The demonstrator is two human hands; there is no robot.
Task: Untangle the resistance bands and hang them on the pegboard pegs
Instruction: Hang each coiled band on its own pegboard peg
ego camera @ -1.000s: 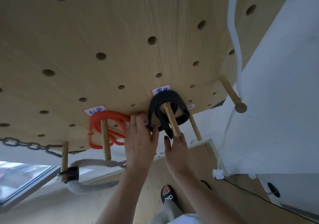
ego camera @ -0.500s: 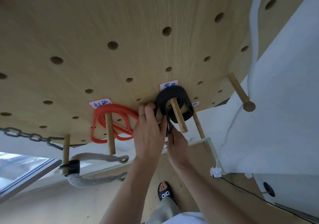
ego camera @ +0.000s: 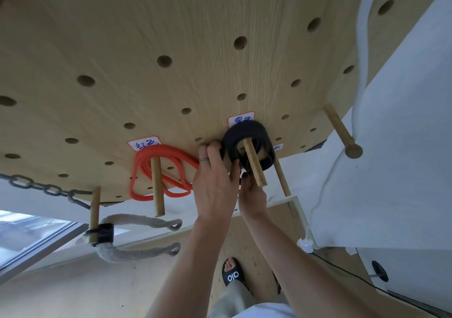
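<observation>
A black resistance band [ego camera: 254, 137] is looped in coils round a wooden peg [ego camera: 254, 166] on the light wooden pegboard [ego camera: 195, 24], under a white label. My left hand [ego camera: 215, 183] reaches up, its fingers at the band's left side and its thumb at the lower edge. My right hand [ego camera: 252, 195] is just below the peg, its fingertips pinching the band's lower end. A red-orange band [ego camera: 161, 170] hangs in loops on the peg [ego camera: 156, 185] to the left, under its own label.
A black chain [ego camera: 46, 189] runs to a peg at the lower left that also carries a grey rope [ego camera: 137, 251]. Two bare pegs [ego camera: 340, 131] stick out to the right. A white cord [ego camera: 362, 36] hangs at the right by a white wall.
The black band has been drawn from a wide hanging loop into a tight coil close to the board. Both hands have moved up closer to the peg.
</observation>
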